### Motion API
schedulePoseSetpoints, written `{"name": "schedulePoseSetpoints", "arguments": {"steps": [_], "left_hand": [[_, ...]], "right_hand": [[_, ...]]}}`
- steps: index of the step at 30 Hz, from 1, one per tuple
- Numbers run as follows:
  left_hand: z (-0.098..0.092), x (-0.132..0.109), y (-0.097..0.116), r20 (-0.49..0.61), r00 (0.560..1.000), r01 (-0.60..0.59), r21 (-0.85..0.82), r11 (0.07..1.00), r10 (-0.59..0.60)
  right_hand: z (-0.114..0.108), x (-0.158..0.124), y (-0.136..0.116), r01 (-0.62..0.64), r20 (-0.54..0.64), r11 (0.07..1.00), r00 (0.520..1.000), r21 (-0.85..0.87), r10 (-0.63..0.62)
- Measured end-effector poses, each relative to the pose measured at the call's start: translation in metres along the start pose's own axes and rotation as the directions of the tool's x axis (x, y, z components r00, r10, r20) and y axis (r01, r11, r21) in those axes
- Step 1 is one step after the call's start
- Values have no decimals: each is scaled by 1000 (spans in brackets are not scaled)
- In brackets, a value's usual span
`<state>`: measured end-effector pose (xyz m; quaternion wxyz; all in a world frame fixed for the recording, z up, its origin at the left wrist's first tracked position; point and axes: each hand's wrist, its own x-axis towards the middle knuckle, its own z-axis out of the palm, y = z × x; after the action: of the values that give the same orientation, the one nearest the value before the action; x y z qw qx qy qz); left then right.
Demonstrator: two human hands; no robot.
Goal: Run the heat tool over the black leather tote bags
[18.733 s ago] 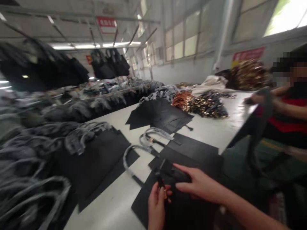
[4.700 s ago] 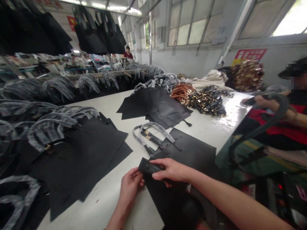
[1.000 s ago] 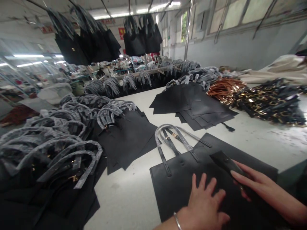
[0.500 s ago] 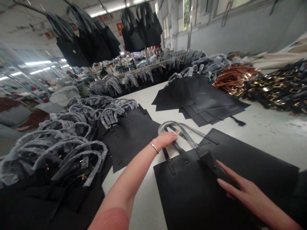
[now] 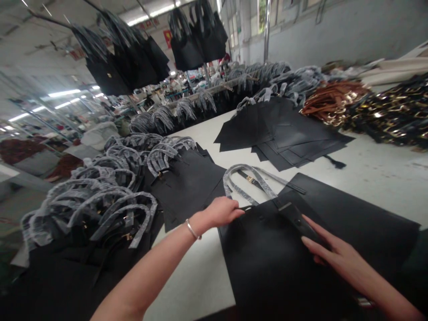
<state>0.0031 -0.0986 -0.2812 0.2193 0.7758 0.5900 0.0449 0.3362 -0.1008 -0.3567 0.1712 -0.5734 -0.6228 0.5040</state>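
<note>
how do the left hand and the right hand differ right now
The left hand has a bracelet at its wrist; the right hand shows none. The left hand is closed on a thin black strap, mostly hidden, while the right hand grips a broader black piece. The left hand is by the top edge of the black bag; the right hand is lower in the picture and farther right. Both hold something black.
</note>
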Motion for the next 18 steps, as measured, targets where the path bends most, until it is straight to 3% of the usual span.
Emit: {"name": "schedulePoseSetpoints", "arguments": {"steps": [1,2,4,6,8,10,13,18], "left_hand": [[19,-10,3,-4,996,88,-225,970,-91],[39,-19,7,20,985,160,-475,865,-171],[79,-29,18,46,956,193,-841,505,-288],[110,-32,31,-1,923,85,-975,206,-385],[128,-31,43,-45,884,-31,-999,37,-465],[136,-28,51,-62,863,-101,-994,-50,-502],[137,-26,54,-113,858,-169,-983,-68,-502],[136,-28,51,-148,854,-219,-972,-85,-498]], "right_hand": [[1,0,-1,12,-12,1000,1000,-6,-12],[1,0,-3,21,-27,1000,999,-17,-22],[4,-3,-10,27,-51,999,998,-43,-30],[6,-8,-19,29,-19,998,999,-47,-30],[10,-16,-30,50,86,999,995,-10,-49],[16,-23,-40,71,216,997,973,41,-78],[24,-28,-55,66,349,994,932,89,-93],[30,-22,-74,28,392,987,916,159,-90]]}}
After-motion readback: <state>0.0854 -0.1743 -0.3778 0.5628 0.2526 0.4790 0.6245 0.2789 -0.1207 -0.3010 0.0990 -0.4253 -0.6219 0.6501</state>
